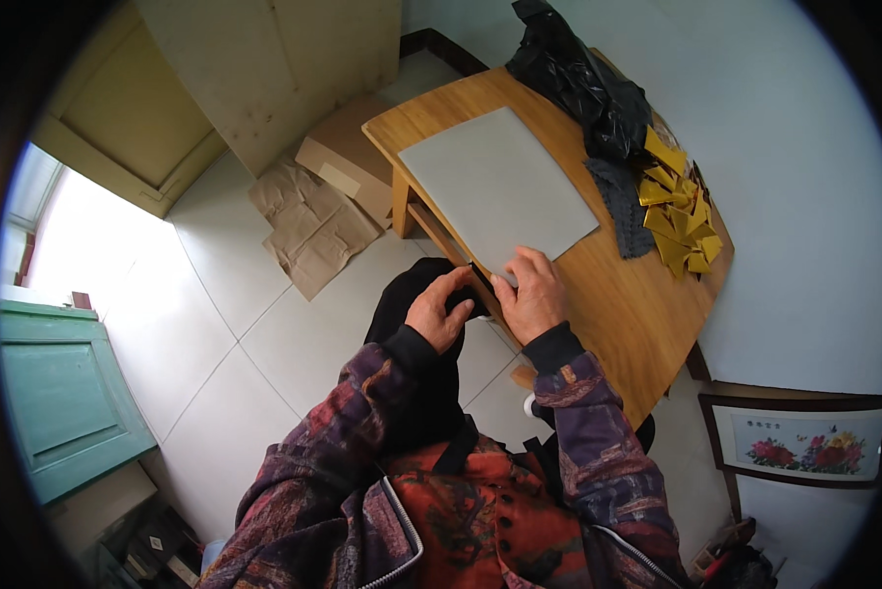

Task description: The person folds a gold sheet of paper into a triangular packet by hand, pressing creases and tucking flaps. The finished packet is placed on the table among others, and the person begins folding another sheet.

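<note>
we're looking straight down at a wooden table (618, 294), and both hands meet at its near edge. the left hand (439, 312) sits just off the edge, fingers curled together and closed on a small dark thing (481, 282) — too small for us to say what it is. the right hand (531, 293) is right beside it, lying over the table edge with the fingers bent and held close together, fingertips touching the near corner of a grey sheet (495, 187); whether the thumb also pinches the dark thing we cannot tell. that grey sheet lies flat on the table top, running away from the hands toward the far end. past it, by the wall, there's a black plastic bag (578, 83), a dark grey cloth (626, 206) below the bag, and a heap of folded gold paper pieces (679, 211) touching the cloth. on the tiled floor to the left of the table we see a cardboard box (348, 157) and crumpled brown paper (308, 226) — well apart from the hands.
</note>
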The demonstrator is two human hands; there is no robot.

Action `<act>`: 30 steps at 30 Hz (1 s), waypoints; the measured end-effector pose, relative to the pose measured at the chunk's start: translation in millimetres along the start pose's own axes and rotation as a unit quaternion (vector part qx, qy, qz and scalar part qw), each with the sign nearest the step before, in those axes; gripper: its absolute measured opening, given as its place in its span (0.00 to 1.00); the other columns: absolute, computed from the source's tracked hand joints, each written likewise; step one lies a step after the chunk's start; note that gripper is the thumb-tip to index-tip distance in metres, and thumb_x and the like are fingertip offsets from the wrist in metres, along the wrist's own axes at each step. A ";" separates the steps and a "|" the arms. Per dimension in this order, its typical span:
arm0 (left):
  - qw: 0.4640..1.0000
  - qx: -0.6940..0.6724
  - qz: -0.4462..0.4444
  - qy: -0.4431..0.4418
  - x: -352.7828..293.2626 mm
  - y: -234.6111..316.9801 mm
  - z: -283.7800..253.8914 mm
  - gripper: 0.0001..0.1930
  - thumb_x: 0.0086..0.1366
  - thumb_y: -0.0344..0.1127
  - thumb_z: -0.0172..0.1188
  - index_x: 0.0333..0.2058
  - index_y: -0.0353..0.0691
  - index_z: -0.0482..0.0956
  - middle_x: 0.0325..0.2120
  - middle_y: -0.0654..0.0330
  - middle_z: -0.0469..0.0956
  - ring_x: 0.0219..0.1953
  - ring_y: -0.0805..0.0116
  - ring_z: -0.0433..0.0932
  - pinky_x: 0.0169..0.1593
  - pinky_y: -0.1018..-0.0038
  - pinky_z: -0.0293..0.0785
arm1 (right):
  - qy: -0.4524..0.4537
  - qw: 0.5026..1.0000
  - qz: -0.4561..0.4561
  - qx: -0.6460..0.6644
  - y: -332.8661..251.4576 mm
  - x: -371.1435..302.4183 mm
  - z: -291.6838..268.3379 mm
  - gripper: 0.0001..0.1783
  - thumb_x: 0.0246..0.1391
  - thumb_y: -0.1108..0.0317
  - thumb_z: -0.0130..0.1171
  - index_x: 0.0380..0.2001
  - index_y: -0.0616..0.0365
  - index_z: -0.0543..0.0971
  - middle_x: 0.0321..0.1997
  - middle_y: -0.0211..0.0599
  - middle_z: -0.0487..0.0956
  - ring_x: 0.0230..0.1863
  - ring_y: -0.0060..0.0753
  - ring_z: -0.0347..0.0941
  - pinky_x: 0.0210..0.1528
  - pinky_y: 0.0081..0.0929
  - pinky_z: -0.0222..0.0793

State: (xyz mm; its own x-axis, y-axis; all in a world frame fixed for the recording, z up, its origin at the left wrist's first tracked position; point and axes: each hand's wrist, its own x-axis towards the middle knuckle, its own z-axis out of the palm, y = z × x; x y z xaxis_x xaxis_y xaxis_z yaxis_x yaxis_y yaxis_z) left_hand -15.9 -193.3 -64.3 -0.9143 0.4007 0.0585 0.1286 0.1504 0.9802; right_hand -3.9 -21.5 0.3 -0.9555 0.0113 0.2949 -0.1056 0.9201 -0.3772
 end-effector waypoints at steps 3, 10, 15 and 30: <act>0.999 -0.030 -0.010 0.014 5.9 4.1 0.9 0.25 0.60 0.27 0.59 0.57 0.35 0.68 0.48 0.51 0.77 0.53 0.58 0.75 0.57 0.67 0.70 | -0.016 1.000 0.015 0.006 -0.3 0.6 -2.6 0.11 0.51 0.64 0.63 0.32 0.60 0.76 0.50 0.45 0.75 0.48 0.52 0.73 0.48 0.41 0.71; 0.999 -0.043 -0.016 0.024 15.4 8.4 6.2 0.20 0.60 0.29 0.59 0.52 0.35 0.71 0.44 0.51 0.78 0.49 0.57 0.77 0.53 0.67 0.72 | -0.049 0.998 0.041 0.011 -1.6 2.1 -6.6 0.14 0.48 0.63 0.66 0.33 0.60 0.75 0.49 0.41 0.74 0.51 0.48 0.70 0.49 0.41 0.70; 0.998 -0.051 -0.001 0.035 17.8 7.3 9.4 0.18 0.60 0.29 0.60 0.50 0.35 0.71 0.40 0.52 0.79 0.45 0.59 0.79 0.50 0.67 0.74 | -0.034 0.999 0.017 -0.020 -4.4 2.9 -4.8 0.15 0.46 0.63 0.68 0.33 0.60 0.75 0.49 0.42 0.74 0.50 0.49 0.71 0.47 0.40 0.71; 0.996 -0.091 -0.005 0.023 17.2 10.8 9.6 0.18 0.61 0.26 0.58 0.51 0.38 0.70 0.38 0.54 0.80 0.43 0.62 0.80 0.47 0.69 0.75 | -0.023 0.998 0.009 -0.051 -6.3 4.7 3.4 0.16 0.45 0.62 0.68 0.31 0.60 0.75 0.45 0.42 0.74 0.49 0.48 0.71 0.47 0.41 0.72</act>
State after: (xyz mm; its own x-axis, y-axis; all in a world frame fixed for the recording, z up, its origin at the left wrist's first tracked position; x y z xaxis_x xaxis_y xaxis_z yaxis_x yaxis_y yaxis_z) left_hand -26.5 -176.1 -54.5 -0.9323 0.3577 0.0536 0.0523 -0.0135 0.9985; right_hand -8.7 -28.6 1.1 -0.9686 0.0120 0.2482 -0.0622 0.9553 -0.2891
